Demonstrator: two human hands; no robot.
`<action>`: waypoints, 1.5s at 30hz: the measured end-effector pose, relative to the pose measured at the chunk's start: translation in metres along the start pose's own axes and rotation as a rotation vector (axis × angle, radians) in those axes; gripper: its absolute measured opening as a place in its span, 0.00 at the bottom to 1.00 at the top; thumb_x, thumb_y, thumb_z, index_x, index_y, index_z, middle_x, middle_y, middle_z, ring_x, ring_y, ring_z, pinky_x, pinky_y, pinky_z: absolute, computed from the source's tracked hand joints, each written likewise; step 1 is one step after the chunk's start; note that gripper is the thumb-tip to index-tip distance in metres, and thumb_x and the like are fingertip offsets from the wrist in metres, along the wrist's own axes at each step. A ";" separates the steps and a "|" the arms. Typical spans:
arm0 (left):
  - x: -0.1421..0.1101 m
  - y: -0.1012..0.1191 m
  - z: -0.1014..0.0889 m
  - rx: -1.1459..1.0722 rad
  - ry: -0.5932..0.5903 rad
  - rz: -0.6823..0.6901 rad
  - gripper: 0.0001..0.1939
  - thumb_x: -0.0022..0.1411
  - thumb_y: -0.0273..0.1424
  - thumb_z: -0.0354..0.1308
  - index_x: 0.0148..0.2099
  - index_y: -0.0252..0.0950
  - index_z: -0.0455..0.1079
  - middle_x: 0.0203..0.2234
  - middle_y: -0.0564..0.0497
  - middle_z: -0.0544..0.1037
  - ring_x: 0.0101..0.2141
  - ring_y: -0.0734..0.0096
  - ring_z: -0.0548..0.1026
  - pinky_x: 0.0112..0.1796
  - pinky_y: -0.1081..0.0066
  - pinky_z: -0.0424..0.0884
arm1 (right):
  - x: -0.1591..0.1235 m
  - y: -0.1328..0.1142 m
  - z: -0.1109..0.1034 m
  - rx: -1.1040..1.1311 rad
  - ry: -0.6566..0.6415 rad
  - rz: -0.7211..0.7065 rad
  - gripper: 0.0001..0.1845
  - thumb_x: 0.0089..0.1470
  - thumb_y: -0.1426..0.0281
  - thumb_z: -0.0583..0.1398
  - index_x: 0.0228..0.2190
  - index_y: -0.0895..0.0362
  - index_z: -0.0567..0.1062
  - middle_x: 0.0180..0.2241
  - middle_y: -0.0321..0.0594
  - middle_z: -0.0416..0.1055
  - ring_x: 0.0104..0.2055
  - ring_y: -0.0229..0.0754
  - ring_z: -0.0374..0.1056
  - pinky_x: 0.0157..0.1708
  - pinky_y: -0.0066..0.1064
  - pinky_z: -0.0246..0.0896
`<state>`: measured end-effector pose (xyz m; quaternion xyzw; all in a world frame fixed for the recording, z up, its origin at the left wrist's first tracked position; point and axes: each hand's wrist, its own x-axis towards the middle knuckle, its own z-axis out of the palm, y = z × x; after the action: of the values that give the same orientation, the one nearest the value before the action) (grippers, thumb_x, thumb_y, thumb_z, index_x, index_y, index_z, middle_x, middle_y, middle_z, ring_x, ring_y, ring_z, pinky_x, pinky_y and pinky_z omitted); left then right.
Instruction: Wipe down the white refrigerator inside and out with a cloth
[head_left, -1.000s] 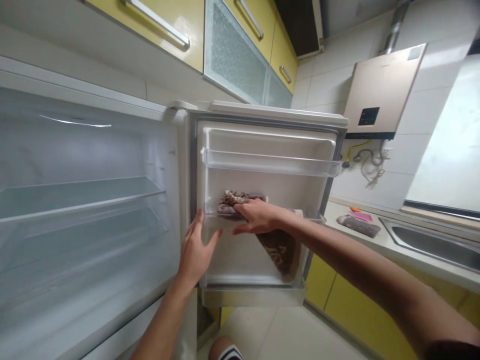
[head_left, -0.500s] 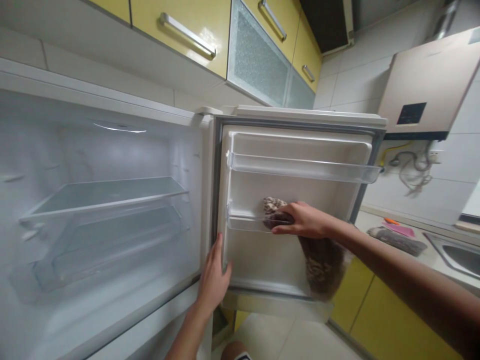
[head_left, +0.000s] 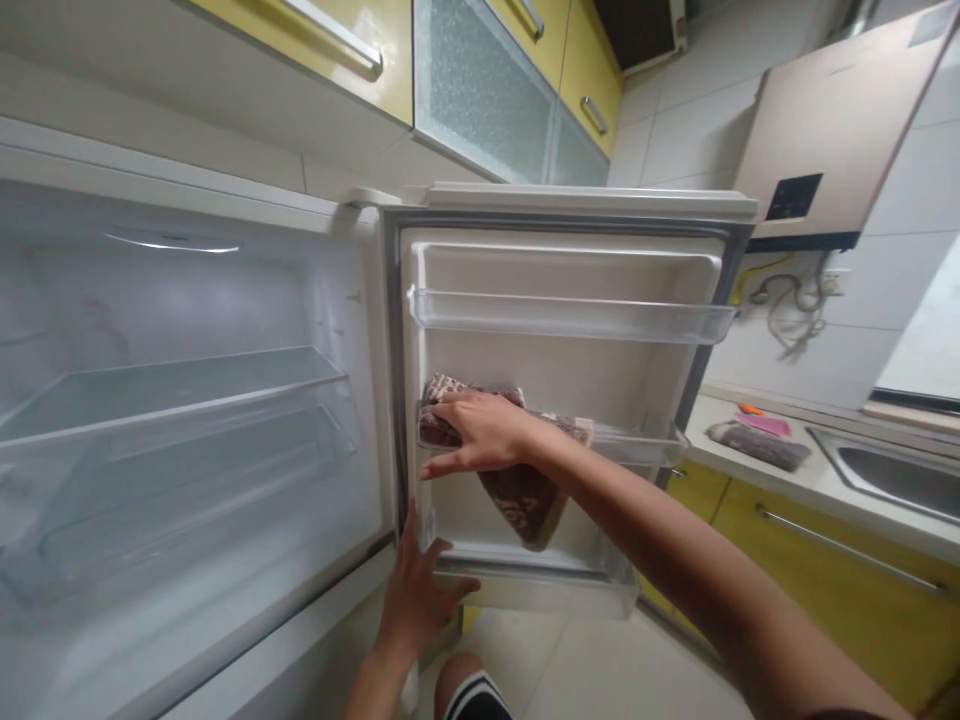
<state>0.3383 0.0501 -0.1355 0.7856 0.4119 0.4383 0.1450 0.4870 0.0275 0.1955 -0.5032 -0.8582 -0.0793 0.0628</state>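
My right hand point(head_left: 480, 430) grips a brown patterned cloth point(head_left: 525, 505) at the left end of the middle door shelf point(head_left: 645, 440). Part of the cloth lies in the clear shelf, and a pointed end hangs down in front of it. The fingers rest over the cloth, while the thumb stretches out below the shelf rim. Lower down, my left hand point(head_left: 420, 585) has its fingers spread at the hinge-side edge of the open fridge door point(head_left: 487, 215); it holds nothing.
At left is the fridge interior with a glass shelf point(head_left: 180, 385). A grey cloth point(head_left: 757, 447), a pink item point(head_left: 763, 424) and an orange item point(head_left: 750, 408) lie on the counter beside the sink point(head_left: 885, 475). Yellow cabinets point(head_left: 817, 580) stand behind the door.
My right hand has moved left along the middle door shelf with the cloth, and more of the cloth now lies in the shelf. My left hand's fingers have spread wider. The view has shifted right.
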 end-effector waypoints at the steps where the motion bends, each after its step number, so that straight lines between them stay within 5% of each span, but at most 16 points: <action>1: 0.000 0.000 -0.004 0.008 -0.027 -0.012 0.14 0.57 0.41 0.73 0.41 0.43 0.76 0.79 0.48 0.48 0.74 0.39 0.53 0.66 0.46 0.68 | -0.006 0.003 -0.003 0.014 -0.006 0.003 0.41 0.53 0.31 0.60 0.43 0.56 0.76 0.47 0.49 0.79 0.47 0.52 0.75 0.44 0.35 0.64; 5: -0.001 0.005 -0.012 0.022 -0.139 -0.131 0.13 0.61 0.41 0.68 0.31 0.41 0.72 0.75 0.46 0.57 0.69 0.43 0.66 0.61 0.49 0.74 | -0.067 0.039 -0.016 0.085 0.007 0.082 0.34 0.57 0.37 0.62 0.42 0.55 0.79 0.43 0.44 0.80 0.41 0.45 0.75 0.40 0.32 0.63; 10: -0.001 0.010 -0.006 0.031 -0.135 -0.213 0.18 0.63 0.46 0.65 0.29 0.40 0.68 0.77 0.42 0.53 0.66 0.45 0.70 0.60 0.54 0.73 | -0.163 0.114 -0.013 -0.014 0.211 0.358 0.33 0.56 0.36 0.62 0.40 0.52 0.83 0.36 0.44 0.81 0.33 0.46 0.75 0.31 0.33 0.61; 13: -0.002 0.011 -0.004 0.028 -0.131 -0.197 0.19 0.63 0.47 0.65 0.29 0.41 0.67 0.77 0.43 0.52 0.66 0.45 0.70 0.59 0.54 0.74 | -0.186 0.132 -0.007 -0.149 0.217 0.447 0.35 0.54 0.32 0.59 0.36 0.50 0.83 0.32 0.44 0.80 0.30 0.49 0.73 0.29 0.34 0.55; 16: -0.002 0.011 -0.006 0.029 -0.138 -0.203 0.19 0.63 0.46 0.65 0.29 0.41 0.67 0.78 0.42 0.50 0.65 0.44 0.72 0.57 0.54 0.75 | -0.174 0.113 0.001 -0.214 0.224 0.409 0.34 0.60 0.35 0.56 0.31 0.51 0.79 0.31 0.43 0.78 0.30 0.46 0.70 0.29 0.33 0.48; 20: -0.002 0.012 -0.008 0.004 -0.145 -0.207 0.18 0.62 0.46 0.67 0.29 0.41 0.68 0.77 0.42 0.54 0.63 0.44 0.74 0.57 0.52 0.76 | -0.122 0.056 0.022 -0.292 0.402 0.327 0.29 0.71 0.47 0.51 0.32 0.54 0.77 0.34 0.43 0.77 0.35 0.44 0.70 0.33 0.33 0.49; 25: -0.001 0.012 -0.004 -0.021 -0.109 -0.153 0.14 0.61 0.35 0.70 0.30 0.42 0.67 0.76 0.45 0.56 0.72 0.50 0.61 0.61 0.52 0.72 | -0.039 -0.008 0.064 -0.292 0.649 0.098 0.20 0.74 0.57 0.52 0.53 0.54 0.77 0.50 0.46 0.80 0.51 0.47 0.71 0.51 0.38 0.58; 27: -0.002 0.012 -0.002 -0.003 -0.100 -0.155 0.15 0.62 0.35 0.70 0.31 0.42 0.66 0.77 0.44 0.53 0.73 0.49 0.59 0.61 0.53 0.72 | -0.010 -0.024 0.079 -0.336 0.688 -0.091 0.22 0.75 0.60 0.52 0.62 0.53 0.72 0.61 0.45 0.74 0.62 0.47 0.66 0.62 0.42 0.54; 30: -0.003 0.012 -0.002 0.025 -0.088 -0.136 0.16 0.64 0.39 0.68 0.31 0.43 0.64 0.77 0.44 0.53 0.73 0.49 0.59 0.61 0.56 0.72 | 0.012 -0.031 0.094 -0.492 0.723 -0.258 0.22 0.75 0.66 0.51 0.63 0.57 0.71 0.69 0.43 0.66 0.71 0.46 0.57 0.69 0.45 0.50; 34: -0.003 0.007 -0.001 0.051 -0.096 -0.138 0.17 0.65 0.42 0.67 0.31 0.43 0.65 0.76 0.47 0.57 0.70 0.52 0.64 0.59 0.59 0.74 | -0.016 -0.004 0.100 -0.558 0.781 -0.327 0.16 0.70 0.67 0.58 0.54 0.55 0.78 0.64 0.41 0.71 0.66 0.49 0.62 0.69 0.47 0.53; 38: -0.002 0.002 0.004 0.061 -0.096 -0.131 0.17 0.64 0.41 0.67 0.30 0.42 0.64 0.76 0.45 0.55 0.70 0.52 0.65 0.59 0.60 0.73 | -0.090 0.046 0.097 -0.532 0.901 -0.274 0.18 0.61 0.78 0.57 0.45 0.51 0.81 0.46 0.41 0.80 0.58 0.51 0.68 0.65 0.52 0.58; 41: -0.002 0.001 0.005 0.046 -0.102 -0.143 0.16 0.64 0.40 0.66 0.30 0.42 0.65 0.77 0.46 0.53 0.69 0.50 0.66 0.59 0.59 0.74 | -0.133 0.072 0.086 -0.532 0.997 -0.181 0.16 0.61 0.76 0.55 0.43 0.53 0.81 0.39 0.45 0.77 0.50 0.51 0.69 0.52 0.46 0.66; 45: -0.001 0.003 0.005 0.051 -0.139 -0.187 0.16 0.65 0.41 0.65 0.30 0.41 0.66 0.78 0.45 0.50 0.63 0.48 0.74 0.54 0.56 0.78 | -0.124 0.059 0.074 -0.581 0.950 0.113 0.09 0.64 0.67 0.61 0.43 0.53 0.81 0.36 0.46 0.75 0.42 0.49 0.67 0.44 0.41 0.61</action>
<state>0.3439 0.0482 -0.1365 0.7758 0.4833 0.3565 0.1933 0.5970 -0.0354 0.1044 -0.4541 -0.6503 -0.5268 0.3055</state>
